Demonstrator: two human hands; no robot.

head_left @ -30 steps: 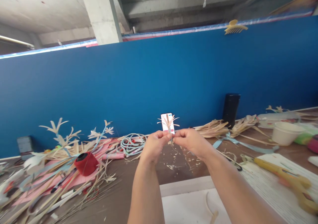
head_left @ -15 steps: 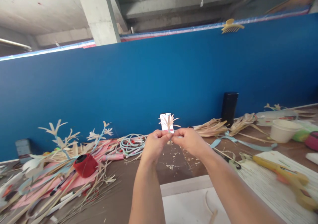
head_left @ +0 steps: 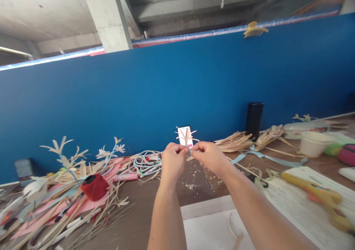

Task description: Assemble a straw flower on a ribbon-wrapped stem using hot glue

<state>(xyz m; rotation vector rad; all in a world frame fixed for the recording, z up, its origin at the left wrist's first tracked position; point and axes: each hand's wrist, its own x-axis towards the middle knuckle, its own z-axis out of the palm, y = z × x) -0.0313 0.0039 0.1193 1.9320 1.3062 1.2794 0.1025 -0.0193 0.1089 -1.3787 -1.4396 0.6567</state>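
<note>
Flat blue partition (head_left: 166,87) behind papery, spiky flower (head_left: 186,136) between fingers (head_left: 196,155)

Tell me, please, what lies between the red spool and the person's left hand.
The head view shows a pink tube and a coil of pale blue cord between the red spool and the left hand, with some loose straw.

Head view, forward and down, hands (head_left: 173,160) near
</note>
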